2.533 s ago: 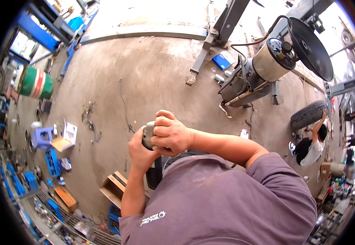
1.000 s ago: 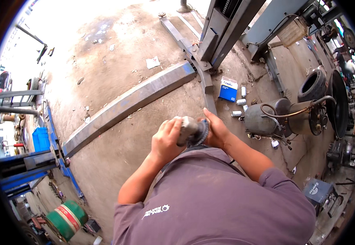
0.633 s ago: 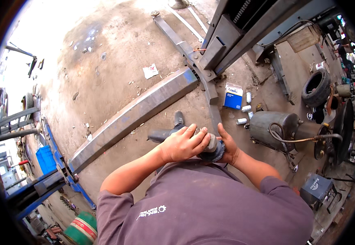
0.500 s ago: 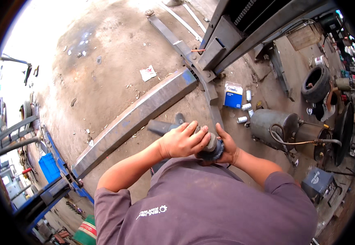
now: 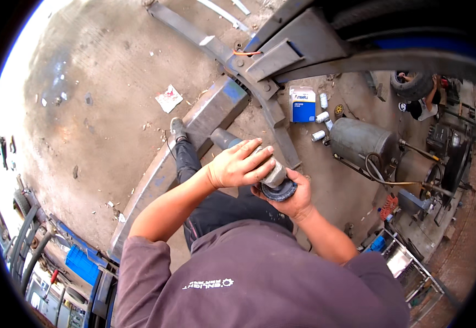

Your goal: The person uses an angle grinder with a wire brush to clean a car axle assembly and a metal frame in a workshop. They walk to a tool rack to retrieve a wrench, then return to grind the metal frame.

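Note:
In front of my waist I hold an angle grinder (image 5: pixel 274 175), its grey metal head toward me and its dark body pointing up and left. My left hand (image 5: pixel 242 164) is wrapped over the body just behind the head. A round black disc (image 5: pixel 279 191) sits on the near end of the tool. My right hand (image 5: pixel 298 200) cups that disc from the right, thumb along its edge and fingers beneath. The palm side of both hands is hidden.
A long steel lift arm (image 5: pixel 194 123) lies across the floor, joined to a lift post (image 5: pixel 298 49). To the right are a blue-and-white box (image 5: pixel 302 104), several small cans (image 5: pixel 324 100) and a grey tank (image 5: pixel 361 136). Another person (image 5: pixel 427 106) is by a tire (image 5: pixel 411 86).
My view has shifted, and my legs and one shoe now show. The grinder is tilted so more of its head and disc is visible. Both hands stay on it.

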`<control>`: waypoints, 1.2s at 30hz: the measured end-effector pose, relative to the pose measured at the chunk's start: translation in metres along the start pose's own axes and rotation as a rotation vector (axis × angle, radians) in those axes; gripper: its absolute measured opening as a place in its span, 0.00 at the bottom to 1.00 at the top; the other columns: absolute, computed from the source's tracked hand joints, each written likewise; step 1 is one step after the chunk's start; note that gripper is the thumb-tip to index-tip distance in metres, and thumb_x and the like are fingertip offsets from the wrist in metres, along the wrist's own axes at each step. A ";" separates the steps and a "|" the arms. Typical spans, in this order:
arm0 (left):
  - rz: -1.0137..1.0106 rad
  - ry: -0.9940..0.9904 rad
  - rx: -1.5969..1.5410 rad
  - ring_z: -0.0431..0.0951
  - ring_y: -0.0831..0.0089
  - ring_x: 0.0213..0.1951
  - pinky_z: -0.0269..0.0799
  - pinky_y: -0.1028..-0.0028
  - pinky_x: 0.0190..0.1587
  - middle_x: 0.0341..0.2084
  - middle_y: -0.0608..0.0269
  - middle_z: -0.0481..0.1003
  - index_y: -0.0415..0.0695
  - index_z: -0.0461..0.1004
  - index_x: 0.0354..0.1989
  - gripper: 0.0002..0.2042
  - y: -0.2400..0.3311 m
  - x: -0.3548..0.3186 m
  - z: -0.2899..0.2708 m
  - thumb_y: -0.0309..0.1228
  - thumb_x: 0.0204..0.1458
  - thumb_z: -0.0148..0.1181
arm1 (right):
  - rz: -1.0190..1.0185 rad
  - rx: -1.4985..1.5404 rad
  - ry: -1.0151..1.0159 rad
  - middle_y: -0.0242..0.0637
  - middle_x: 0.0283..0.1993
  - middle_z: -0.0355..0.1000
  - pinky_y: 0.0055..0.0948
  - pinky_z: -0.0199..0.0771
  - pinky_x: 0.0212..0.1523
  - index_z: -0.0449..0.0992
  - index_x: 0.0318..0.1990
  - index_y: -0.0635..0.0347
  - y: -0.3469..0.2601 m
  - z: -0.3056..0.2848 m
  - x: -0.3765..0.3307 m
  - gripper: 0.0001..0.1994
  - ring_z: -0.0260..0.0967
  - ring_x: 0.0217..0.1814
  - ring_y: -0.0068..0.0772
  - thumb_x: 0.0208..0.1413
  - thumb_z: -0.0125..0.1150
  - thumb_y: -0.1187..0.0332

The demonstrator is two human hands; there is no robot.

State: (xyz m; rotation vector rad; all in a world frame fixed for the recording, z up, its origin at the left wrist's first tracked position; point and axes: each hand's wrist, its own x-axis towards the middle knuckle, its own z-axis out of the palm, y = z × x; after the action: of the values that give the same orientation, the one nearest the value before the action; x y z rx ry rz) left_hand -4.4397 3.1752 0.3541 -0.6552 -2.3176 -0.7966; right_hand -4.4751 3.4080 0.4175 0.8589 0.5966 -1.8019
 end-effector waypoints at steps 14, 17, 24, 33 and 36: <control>-0.174 0.215 -0.246 0.81 0.46 0.48 0.84 0.58 0.50 0.58 0.44 0.75 0.43 0.72 0.59 0.32 -0.252 -0.225 0.306 0.33 0.40 0.68 | -0.390 -0.102 0.153 0.37 0.72 0.68 0.66 0.63 0.70 0.71 0.68 0.45 -0.037 -0.190 0.362 0.26 0.66 0.72 0.50 0.62 0.57 0.56; -0.101 0.238 -0.260 0.81 0.49 0.48 0.83 0.59 0.51 0.58 0.47 0.74 0.43 0.72 0.59 0.30 -0.274 -0.235 0.367 0.33 0.42 0.67 | -0.495 -0.117 0.197 0.39 0.72 0.67 0.67 0.56 0.74 0.68 0.71 0.51 -0.055 -0.215 0.394 0.31 0.63 0.75 0.52 0.60 0.57 0.53; 0.000 0.358 -0.171 0.81 0.55 0.46 0.83 0.62 0.49 0.55 0.51 0.76 0.43 0.74 0.56 0.26 -0.307 -0.251 0.458 0.32 0.45 0.66 | -0.675 -0.035 0.074 0.45 0.72 0.67 0.61 0.60 0.71 0.66 0.72 0.60 -0.084 -0.272 0.452 0.35 0.64 0.72 0.52 0.59 0.56 0.54; -0.185 0.338 -0.419 0.81 0.45 0.51 0.81 0.58 0.53 0.56 0.43 0.76 0.36 0.71 0.59 0.38 -0.303 -0.257 0.478 0.29 0.32 0.76 | -0.709 -0.160 0.143 0.46 0.56 0.77 0.52 0.77 0.52 0.75 0.58 0.64 -0.103 -0.272 0.474 0.21 0.75 0.55 0.48 0.64 0.56 0.60; -0.144 0.444 -0.294 0.81 0.44 0.51 0.81 0.58 0.54 0.56 0.41 0.75 0.36 0.71 0.59 0.37 -0.310 -0.267 0.470 0.28 0.34 0.76 | -0.669 -0.217 0.084 0.45 0.53 0.77 0.50 0.76 0.49 0.75 0.55 0.61 -0.102 -0.272 0.488 0.17 0.74 0.50 0.44 0.64 0.56 0.61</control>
State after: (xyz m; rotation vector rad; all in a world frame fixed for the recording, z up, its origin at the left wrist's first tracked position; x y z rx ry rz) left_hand -4.6156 3.2056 -0.2429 -0.3832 -1.8742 -1.2285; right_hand -4.6090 3.3616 -0.1322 0.6242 1.2173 -2.2383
